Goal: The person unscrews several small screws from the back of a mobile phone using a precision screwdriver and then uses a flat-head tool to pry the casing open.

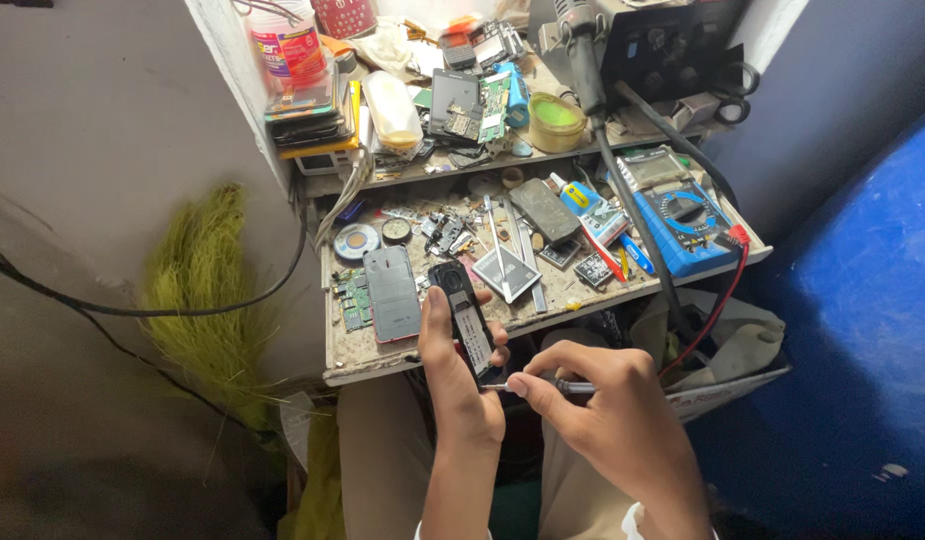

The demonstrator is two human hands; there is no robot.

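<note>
Left hand point(453, 385): fingers clamped round a small black phone point(463, 315), held upright in front of the worktop point(383, 352) edge.
Right hand point(608, 405): fingers pinched together on a thin screwdriver point(543, 386).
Phone axis: long side runs up and away from the person, lower end in the palm.
Key relation: the screwdriver lies crosswise, tip pointing left at the phone's lower end, touching or just beside it.
Nearby: blue multimeter point(688, 225) well apart, on the right.

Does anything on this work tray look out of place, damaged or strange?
Yes. The tray is dusty and strewn with loose parts: a bare green circuit board lies beside a phone, and tweezers lie among scattered pieces. The small phone in the left hand has its back open.
</note>
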